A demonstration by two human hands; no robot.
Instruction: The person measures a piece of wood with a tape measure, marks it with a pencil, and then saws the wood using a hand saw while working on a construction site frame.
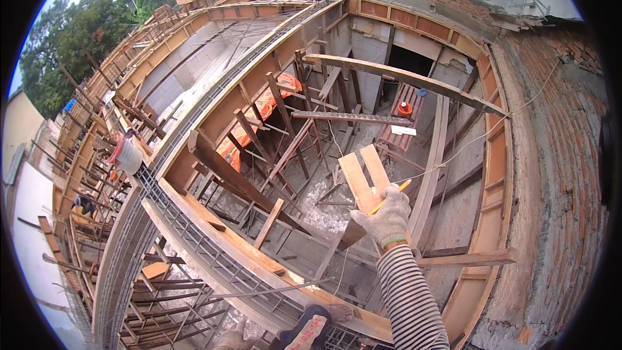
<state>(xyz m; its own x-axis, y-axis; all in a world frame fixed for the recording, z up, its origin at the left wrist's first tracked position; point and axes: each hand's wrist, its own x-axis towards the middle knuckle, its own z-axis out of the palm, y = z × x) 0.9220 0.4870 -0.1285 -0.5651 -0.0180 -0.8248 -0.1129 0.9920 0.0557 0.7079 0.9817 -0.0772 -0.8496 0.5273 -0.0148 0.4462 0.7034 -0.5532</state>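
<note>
My right hand (389,218), in a grey knit glove with a striped sleeve behind it, is raised over a deep formwork pit. It grips two short pale wooden slats (361,178) that stick up and to the left side by side. An orange pencil (403,186) is pinched in the same hand, pointing up and right. My left hand is out of the picture. My bare foot (338,313) and knee rest on the curved wooden formwork edge at the bottom.
A curved beam form with a rebar cage (194,236) runs along the left. Diagonal timber braces (246,185) fill the pit. A brick wall (570,155) stands at the right, crossed by a thin string (466,146). A white bucket (129,157) sits at the left.
</note>
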